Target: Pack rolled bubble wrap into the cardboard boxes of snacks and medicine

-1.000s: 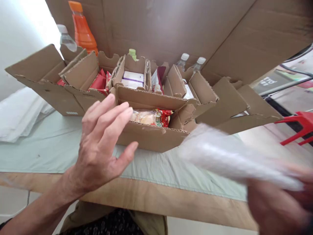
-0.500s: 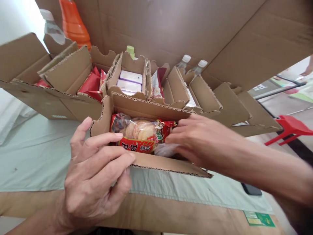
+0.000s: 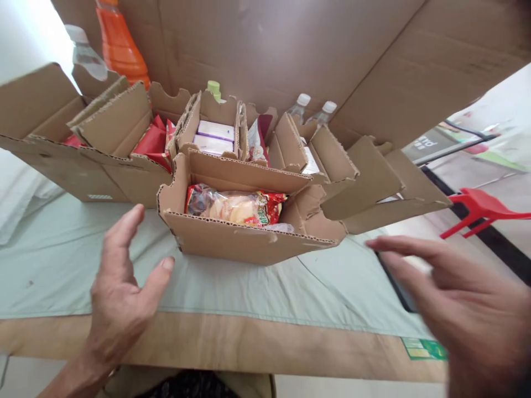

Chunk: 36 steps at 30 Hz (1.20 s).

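Observation:
A small cardboard box [image 3: 249,243] stands on the pale green cloth [image 3: 199,293], its top uncovered. Inside it lies a red and clear bag of rice crackers [image 3: 236,207], with a bit of clear plastic [image 3: 280,227] beside it. To the left of the box, my left hand [image 3: 124,276] hovers with thumb and fingers apart, touching nothing. On the right, my right hand [image 3: 448,293] is away from the box and slightly blurred. Its thumb and fingers are spread, and nothing shows between them.
Behind stands a long cardboard box [image 3: 124,177] with several compartments, holding red packets [image 3: 155,141] and white packs [image 3: 215,130]. Bottles, one an orange bottle [image 3: 122,50], rise behind it. A dark phone [image 3: 400,287] and a green card [image 3: 423,348] lie right, a red stool [image 3: 481,204] beyond.
Both hands have let go of the small box and moved apart, left hand leftward, right hand out to the right. The box now stands more upright, its near wall covering the cracker bag's lower part.

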Tool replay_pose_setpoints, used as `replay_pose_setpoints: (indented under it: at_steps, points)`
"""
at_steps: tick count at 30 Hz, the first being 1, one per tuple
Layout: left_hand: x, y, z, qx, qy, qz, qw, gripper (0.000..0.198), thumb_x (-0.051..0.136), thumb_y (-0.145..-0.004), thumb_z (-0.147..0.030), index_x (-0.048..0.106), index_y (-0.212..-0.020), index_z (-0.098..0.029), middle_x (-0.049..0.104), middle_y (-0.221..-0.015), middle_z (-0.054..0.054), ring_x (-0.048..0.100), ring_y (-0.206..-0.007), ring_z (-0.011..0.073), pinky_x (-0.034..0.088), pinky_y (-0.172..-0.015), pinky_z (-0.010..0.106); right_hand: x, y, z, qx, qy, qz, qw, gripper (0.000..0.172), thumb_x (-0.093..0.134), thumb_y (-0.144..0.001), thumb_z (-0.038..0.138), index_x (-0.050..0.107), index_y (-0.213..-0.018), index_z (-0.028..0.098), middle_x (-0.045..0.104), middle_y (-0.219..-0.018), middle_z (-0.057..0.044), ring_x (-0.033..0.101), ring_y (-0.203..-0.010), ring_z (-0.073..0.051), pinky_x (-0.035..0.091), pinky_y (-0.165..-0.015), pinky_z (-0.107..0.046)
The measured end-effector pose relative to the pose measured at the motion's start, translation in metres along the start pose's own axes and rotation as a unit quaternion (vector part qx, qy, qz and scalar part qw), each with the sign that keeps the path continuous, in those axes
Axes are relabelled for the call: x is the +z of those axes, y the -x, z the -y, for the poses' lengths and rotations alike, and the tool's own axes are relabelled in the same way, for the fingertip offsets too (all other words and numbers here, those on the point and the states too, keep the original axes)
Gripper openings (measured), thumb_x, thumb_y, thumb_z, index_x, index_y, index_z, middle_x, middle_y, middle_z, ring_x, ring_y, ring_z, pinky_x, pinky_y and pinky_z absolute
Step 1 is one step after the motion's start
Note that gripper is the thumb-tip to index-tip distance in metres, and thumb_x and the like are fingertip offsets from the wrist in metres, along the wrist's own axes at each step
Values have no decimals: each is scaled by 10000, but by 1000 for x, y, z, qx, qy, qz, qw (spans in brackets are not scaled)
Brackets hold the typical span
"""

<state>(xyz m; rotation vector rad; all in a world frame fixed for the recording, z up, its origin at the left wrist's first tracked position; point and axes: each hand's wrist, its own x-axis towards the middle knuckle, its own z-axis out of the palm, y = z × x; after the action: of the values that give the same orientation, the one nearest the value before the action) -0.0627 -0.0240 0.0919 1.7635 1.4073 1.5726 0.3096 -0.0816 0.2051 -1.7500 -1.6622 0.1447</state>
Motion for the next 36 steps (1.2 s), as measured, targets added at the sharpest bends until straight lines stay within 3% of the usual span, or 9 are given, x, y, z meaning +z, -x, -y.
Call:
replay_pose_setpoints:
  at_steps: [5, 8, 11, 15, 20, 24, 28, 32, 36]
  points:
    - [23, 5, 22, -144, 76, 138, 977, 766, 713, -884, -371, 398, -1573, -264, 477, -1585, 128, 465, -1454, 357, 409, -1198, 573, 105, 33, -17, 44, -105, 89, 990, 484, 702, -870, 544, 622, -1239, 241, 739, -1199, -108, 721, -938, -269, 625, -828, -449]
    - [37, 7, 15, -154, 121, 154, 968, 752, 707, -876, -393, 396, -1541, -232, 539, -1506, 138, 538, -1371, 328, 471, -1138, 511, 136, 37, -8, 57, -157, 71, 983, 466, 649, -884, 575, 607, -1183, 219, 748, -1104, -108, 700, -892, -255, 608, -785, -416]
    - [33, 30, 0, -146, 142, 168, 965, 707, 686, -903, -379, 398, -1533, -239, 554, -1496, 130, 540, -1384, 311, 463, -1154, 484, 123, 60, -4, 80, -134, 27, 987, 377, 642, -898, 579, 623, -1017, 222, 742, -918, -86, 686, -792, -243, 553, -596, -339]
    - [-1, 70, -9, -179, 105, 176, 962, 614, 730, -888, -416, 514, -1445, -273, 643, -1374, 119, 566, -1369, 338, 454, -1178, 514, 97, 98, 10, 81, -93, -6, 992, 314, 653, -930, 536, 633, -868, 229, 693, -733, -48, 587, -568, -185, 434, -424, -289]
    - [-35, 50, -7, -158, 121, 66, 978, 626, 762, -875, -402, 501, -1438, -314, 589, -1446, 73, 518, -1424, 323, 447, -1200, 489, 118, 76, 52, 3, -154, 37, 987, 203, 642, -946, 429, 648, -966, 227, 718, -860, -61, 634, -690, -199, 536, -572, -318]
    - [-18, 28, -14, -122, 140, 83, 979, 651, 732, -893, -350, 449, -1478, -308, 554, -1502, 65, 546, -1387, 294, 454, -1179, 454, 124, 62, 48, 1, -166, 1, 986, 219, 636, -938, 415, 627, -1049, 226, 737, -960, -77, 682, -841, -231, 580, -714, -353]
    - [11, 35, -10, -142, 148, 185, 961, 648, 687, -886, -337, 450, -1481, -236, 593, -1466, 112, 527, -1408, 304, 401, -1203, 466, 109, 106, 10, 40, -90, -32, 995, 273, 676, -921, 458, 647, -1062, 226, 751, -957, -78, 711, -869, -256, 599, -756, -378]
    - [22, 42, 8, -180, 128, 185, 958, 622, 694, -855, -400, 505, -1406, -180, 628, -1394, 145, 563, -1347, 335, 431, -1156, 487, 97, 142, -26, 60, -73, 1, 996, 568, 742, -863, 543, 612, -1311, 219, 724, -1284, -140, 678, -1206, -345, 566, -1015, -513]
    - [22, 49, 21, -178, 97, 177, 963, 584, 681, -865, -429, 506, -1370, -194, 634, -1366, 136, 582, -1315, 335, 468, -1110, 473, 84, 128, -51, 82, -150, 54, 984, 791, 736, -857, 604, 500, -1508, 220, 607, -1494, -168, 556, -1405, -366, 498, -1125, -551]
